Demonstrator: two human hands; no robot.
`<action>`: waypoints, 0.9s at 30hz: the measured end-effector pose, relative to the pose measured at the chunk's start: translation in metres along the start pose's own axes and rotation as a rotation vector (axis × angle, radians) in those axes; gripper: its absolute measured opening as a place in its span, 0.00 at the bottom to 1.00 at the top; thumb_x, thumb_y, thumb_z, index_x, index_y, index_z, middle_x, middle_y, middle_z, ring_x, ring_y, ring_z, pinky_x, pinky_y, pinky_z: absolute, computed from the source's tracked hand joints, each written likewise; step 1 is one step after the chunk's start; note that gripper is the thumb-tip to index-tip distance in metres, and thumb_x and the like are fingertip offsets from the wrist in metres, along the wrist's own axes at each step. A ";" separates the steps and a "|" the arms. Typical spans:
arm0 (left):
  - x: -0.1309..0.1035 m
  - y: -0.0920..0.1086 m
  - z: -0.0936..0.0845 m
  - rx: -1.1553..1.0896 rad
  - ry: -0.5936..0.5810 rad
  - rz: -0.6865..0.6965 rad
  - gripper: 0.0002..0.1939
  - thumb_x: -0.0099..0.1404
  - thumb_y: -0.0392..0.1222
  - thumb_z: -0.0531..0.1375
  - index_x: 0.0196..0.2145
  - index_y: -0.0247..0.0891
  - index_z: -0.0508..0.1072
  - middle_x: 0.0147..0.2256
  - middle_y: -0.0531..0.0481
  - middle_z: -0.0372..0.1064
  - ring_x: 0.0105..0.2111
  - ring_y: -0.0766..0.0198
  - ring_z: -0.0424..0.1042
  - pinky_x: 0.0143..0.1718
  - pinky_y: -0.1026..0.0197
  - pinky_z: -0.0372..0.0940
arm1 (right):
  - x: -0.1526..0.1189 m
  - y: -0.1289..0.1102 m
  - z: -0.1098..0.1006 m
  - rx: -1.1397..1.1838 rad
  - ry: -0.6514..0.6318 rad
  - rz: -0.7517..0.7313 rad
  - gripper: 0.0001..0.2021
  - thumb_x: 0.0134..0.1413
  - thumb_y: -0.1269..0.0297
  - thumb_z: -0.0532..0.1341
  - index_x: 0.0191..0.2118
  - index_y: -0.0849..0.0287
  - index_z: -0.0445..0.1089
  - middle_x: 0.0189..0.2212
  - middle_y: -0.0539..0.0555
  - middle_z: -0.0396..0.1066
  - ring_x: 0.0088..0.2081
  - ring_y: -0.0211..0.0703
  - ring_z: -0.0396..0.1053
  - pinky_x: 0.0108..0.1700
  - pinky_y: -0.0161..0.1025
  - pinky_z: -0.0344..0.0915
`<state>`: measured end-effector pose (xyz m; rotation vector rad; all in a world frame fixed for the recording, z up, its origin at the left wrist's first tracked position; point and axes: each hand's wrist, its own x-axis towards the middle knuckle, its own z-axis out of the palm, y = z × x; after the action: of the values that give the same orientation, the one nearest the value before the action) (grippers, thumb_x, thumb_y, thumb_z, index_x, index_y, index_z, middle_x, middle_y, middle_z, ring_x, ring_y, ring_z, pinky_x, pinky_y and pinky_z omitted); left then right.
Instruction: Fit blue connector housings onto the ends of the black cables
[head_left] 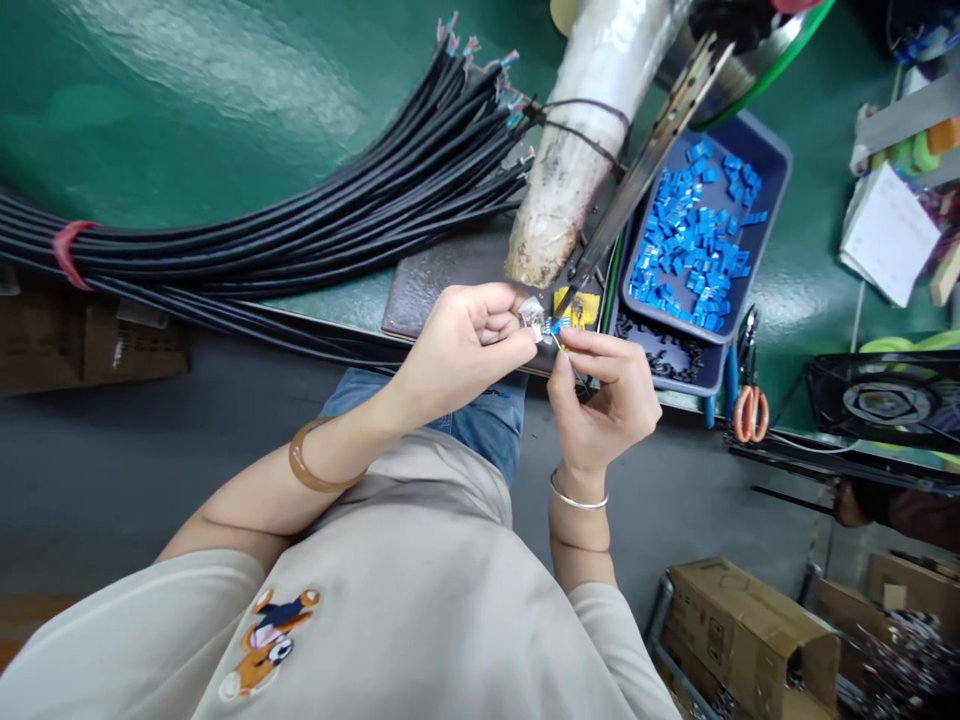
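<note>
My left hand [461, 345] pinches the stripped end of a black cable [330, 350], where a small silvery foil piece [531, 318] shows at my fingertips. My right hand [604, 385] meets it from the right, its thumb and forefinger closed on a tiny blue connector piece [556, 326] at the cable end. Both hands hover over the front edge of the green bench, just below a wrapped white cylinder [581, 150].
A thick bundle of black cables [300, 225], tied with a red band [67, 250], fans across the bench. A blue tray [772, 160] holds several blue connector pieces. Orange-handled scissors [750, 410], a fan [885, 400] and cardboard boxes [750, 630] lie to the right.
</note>
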<state>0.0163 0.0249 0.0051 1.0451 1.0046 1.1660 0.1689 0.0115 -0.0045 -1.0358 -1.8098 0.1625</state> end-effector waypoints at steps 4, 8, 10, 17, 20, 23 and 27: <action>0.001 0.000 0.000 -0.004 0.009 0.010 0.10 0.55 0.28 0.58 0.21 0.36 0.61 0.18 0.59 0.47 0.19 0.77 0.46 0.19 0.69 0.42 | 0.002 0.001 0.000 -0.005 0.003 -0.002 0.08 0.52 0.78 0.65 0.33 0.57 0.70 0.37 0.50 0.78 0.39 0.40 0.76 0.42 0.42 0.75; 0.002 0.002 0.000 -0.016 0.010 0.017 0.09 0.55 0.28 0.58 0.22 0.36 0.62 0.18 0.59 0.47 0.19 0.76 0.45 0.19 0.69 0.42 | 0.004 -0.001 0.000 -0.016 0.001 -0.010 0.08 0.52 0.77 0.65 0.33 0.57 0.70 0.37 0.50 0.78 0.38 0.39 0.76 0.42 0.42 0.75; 0.001 0.002 0.000 -0.016 0.017 0.018 0.09 0.54 0.28 0.58 0.22 0.36 0.61 0.18 0.59 0.47 0.19 0.76 0.46 0.19 0.69 0.42 | 0.005 -0.002 -0.001 -0.019 -0.004 -0.013 0.08 0.52 0.77 0.65 0.33 0.56 0.70 0.37 0.49 0.78 0.39 0.39 0.76 0.42 0.42 0.75; 0.001 0.004 0.000 -0.019 0.037 -0.004 0.10 0.53 0.28 0.58 0.21 0.36 0.61 0.18 0.59 0.47 0.19 0.76 0.46 0.19 0.68 0.43 | 0.007 -0.004 -0.002 -0.039 -0.023 -0.022 0.08 0.52 0.77 0.65 0.32 0.56 0.68 0.38 0.50 0.78 0.39 0.39 0.76 0.42 0.41 0.75; 0.001 0.004 -0.001 0.002 0.021 -0.022 0.09 0.53 0.28 0.58 0.21 0.36 0.61 0.18 0.59 0.47 0.19 0.77 0.45 0.19 0.69 0.41 | 0.006 -0.003 -0.003 -0.039 -0.039 -0.030 0.08 0.51 0.78 0.65 0.32 0.57 0.68 0.37 0.50 0.78 0.38 0.39 0.76 0.42 0.39 0.74; 0.000 0.003 -0.001 0.012 0.000 -0.024 0.08 0.54 0.28 0.58 0.22 0.35 0.63 0.19 0.59 0.47 0.19 0.77 0.45 0.19 0.69 0.42 | 0.005 -0.003 -0.003 -0.024 -0.045 -0.023 0.09 0.51 0.78 0.65 0.32 0.57 0.68 0.36 0.50 0.78 0.38 0.38 0.76 0.41 0.39 0.74; -0.002 0.003 0.000 0.021 0.011 -0.020 0.08 0.55 0.29 0.59 0.22 0.36 0.62 0.19 0.59 0.47 0.19 0.76 0.46 0.20 0.68 0.43 | 0.006 -0.003 -0.003 0.006 -0.032 -0.008 0.08 0.52 0.77 0.65 0.32 0.57 0.69 0.36 0.49 0.77 0.37 0.38 0.76 0.41 0.39 0.74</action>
<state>0.0152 0.0235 0.0076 1.0446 1.0357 1.1481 0.1693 0.0131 0.0026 -1.0269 -1.8412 0.1813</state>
